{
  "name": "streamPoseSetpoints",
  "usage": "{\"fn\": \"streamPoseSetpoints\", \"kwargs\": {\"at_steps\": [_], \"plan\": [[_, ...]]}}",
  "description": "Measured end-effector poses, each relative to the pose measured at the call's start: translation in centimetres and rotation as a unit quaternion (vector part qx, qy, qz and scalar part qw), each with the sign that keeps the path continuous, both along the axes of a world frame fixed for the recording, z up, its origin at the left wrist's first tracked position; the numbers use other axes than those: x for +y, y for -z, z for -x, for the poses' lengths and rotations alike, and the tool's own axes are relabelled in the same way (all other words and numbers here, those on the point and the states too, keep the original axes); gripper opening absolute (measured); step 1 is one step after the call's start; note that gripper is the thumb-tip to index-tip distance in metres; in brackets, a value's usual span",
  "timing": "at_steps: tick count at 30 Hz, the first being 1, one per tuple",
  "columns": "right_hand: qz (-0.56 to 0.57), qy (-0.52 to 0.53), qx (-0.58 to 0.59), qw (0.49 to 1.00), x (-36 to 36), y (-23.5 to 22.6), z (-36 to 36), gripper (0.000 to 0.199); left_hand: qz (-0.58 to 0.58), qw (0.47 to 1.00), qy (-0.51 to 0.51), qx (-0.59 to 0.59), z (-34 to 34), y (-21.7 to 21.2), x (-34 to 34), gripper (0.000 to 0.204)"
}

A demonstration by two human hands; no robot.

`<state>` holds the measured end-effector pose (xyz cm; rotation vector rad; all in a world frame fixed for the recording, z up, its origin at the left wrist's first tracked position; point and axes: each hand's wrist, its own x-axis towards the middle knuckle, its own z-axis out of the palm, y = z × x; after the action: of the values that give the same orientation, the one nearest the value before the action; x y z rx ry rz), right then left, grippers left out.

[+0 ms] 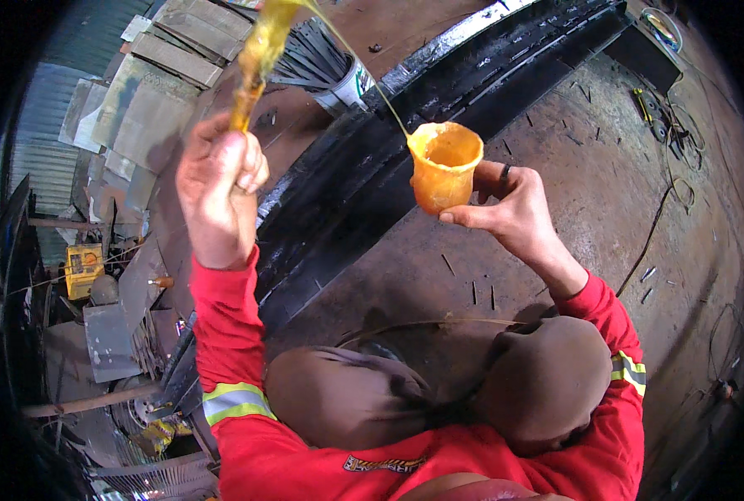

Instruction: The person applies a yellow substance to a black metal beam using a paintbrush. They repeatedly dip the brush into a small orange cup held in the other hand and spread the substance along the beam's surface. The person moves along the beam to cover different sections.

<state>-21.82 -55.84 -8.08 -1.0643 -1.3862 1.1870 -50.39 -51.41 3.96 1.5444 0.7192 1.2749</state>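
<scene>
My left hand [219, 179] is raised and closed round the lower end of a yellow-smeared stick [261, 58], slightly blurred by motion. Its upper part carries a thick, glossy yellow coating, and the top runs out of view. A thin yellow strand [363, 71] stretches from up there down to the rim of an orange cup [443, 185]. My right hand [518, 204] grips this cup from its right side, thumb low on the near wall. The cup is nearly upright, with an uneven flared rim; how much it contains is hard to see.
A long black metal beam [351, 209] lies diagonally beyond my knees. Behind it stands a white bucket [351, 90] of thin metal strips. Metal sheets [150, 108] and a yellow box [83, 271] are at left. Cables [681, 159] and short rods lie on the brown floor at right.
</scene>
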Motion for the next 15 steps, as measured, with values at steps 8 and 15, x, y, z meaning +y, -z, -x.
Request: {"fn": "streamPoseSetpoints", "kwargs": {"at_steps": [8,15], "plan": [[0.007,-0.029,0.010,1.000,1.1,1.4,1.7,0.063,-0.032,0.999,0.020,0.035,-2.7,-3.3,-0.7,0.025],[0.013,-0.051,0.078,0.996,1.7,-1.4,1.7,0.055,-0.003,0.999,-0.009,0.032,-2.8,2.0,-1.2,0.023]]}}
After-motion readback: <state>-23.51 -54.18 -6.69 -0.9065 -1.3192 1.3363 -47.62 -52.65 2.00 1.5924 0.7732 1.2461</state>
